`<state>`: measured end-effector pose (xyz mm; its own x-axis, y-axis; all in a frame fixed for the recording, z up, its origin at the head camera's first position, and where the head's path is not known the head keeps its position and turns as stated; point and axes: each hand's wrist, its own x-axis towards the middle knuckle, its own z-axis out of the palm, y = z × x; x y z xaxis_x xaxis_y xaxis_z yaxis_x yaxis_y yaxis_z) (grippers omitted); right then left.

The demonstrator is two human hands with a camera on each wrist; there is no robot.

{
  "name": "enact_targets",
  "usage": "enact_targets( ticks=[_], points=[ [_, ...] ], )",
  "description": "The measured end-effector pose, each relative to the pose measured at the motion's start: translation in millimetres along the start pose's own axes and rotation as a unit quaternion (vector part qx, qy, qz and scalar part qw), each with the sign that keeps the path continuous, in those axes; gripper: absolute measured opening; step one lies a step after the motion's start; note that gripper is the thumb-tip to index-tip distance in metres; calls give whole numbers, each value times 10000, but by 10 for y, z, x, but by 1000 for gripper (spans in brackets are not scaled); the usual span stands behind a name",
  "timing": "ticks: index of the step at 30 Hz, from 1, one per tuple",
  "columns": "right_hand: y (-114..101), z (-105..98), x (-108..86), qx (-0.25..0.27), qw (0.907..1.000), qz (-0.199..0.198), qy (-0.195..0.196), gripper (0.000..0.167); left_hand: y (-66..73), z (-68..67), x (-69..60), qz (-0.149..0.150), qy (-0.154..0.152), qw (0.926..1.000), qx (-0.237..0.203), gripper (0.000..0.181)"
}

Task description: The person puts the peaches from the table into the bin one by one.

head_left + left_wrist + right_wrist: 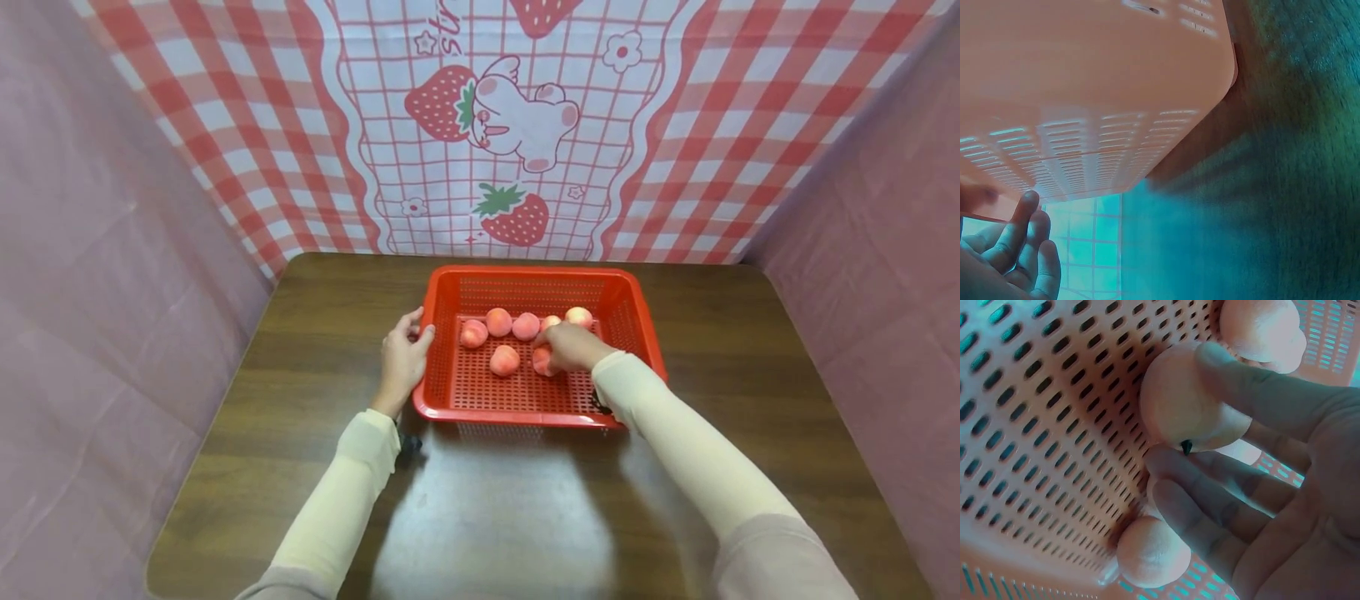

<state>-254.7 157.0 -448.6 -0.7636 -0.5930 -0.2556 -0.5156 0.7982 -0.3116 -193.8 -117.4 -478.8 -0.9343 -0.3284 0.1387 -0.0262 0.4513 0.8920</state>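
Note:
A red perforated plastic basket (517,416) stands on the table with several pink-and-yellow peaches on its floor. At its left rim is my left hand (402,362), the thumb over the edge and the other fingers along the outer wall (1085,75). Inside the basket, right of the middle, my right hand (573,346) holds a peach (1175,400) between thumb and fingers. A dark spot marks that peach near the fingertips. To its left lies a lone peach (505,360); behind it runs a row including another peach (498,322) and a paler peach (578,317).
The brown wooden table (300,400) surrounds the basket. A strawberry-patterned checked cloth (510,150) hangs behind it, and pink cloth (112,292) hangs at both sides. The basket's raised walls (633,312) enclose the right hand's surroundings.

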Motion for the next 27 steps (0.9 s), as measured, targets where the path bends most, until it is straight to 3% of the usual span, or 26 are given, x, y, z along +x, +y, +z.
enact_targets(
  ticks=[4,8,13,17,27],
  points=[
    [12,-39,-8,88,9993,229,-295,34,-11,3,1,-48,-36,10000,-34,40],
    [26,-100,-32,238,9988,281,-332,26,-24,9,8,-52,-16,10000,-36,40],
    [36,-256,-98,-6,9997,241,-73,32,-24,8,24,-39,31,10000,-26,40],
    [54,-395,-180,222,9987,451,61,43,-18,5,24,-50,31,10000,-76,40],
    [149,-611,-356,345,9974,362,511,39,-5,0,11,26,41,10000,18,40]
  ],
)
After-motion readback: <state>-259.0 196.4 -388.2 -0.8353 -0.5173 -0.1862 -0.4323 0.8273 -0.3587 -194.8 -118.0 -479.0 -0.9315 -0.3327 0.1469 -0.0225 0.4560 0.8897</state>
